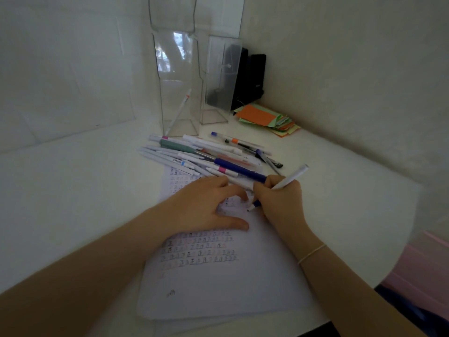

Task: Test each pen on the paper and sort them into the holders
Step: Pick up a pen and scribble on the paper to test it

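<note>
My right hand [279,203] grips a white pen [290,179] in a writing hold, its tip touching the paper [218,288]. Rows of small test marks cover the sheet. My left hand [206,205] lies flat on the paper with fingers spread, just left of the pen tip. A pile of several pens [206,156] lies beyond the paper's top edge. Behind it stand two clear holders: the left holder [178,81] has one white pen [180,110] leaning inside, the right holder [218,79] looks bare inside.
A stack of orange and green paper slips [264,117] lies at the back right. A black object [250,76] stands in the corner behind the right holder. Walls close the table at left and back; the table's edge curves round at the right.
</note>
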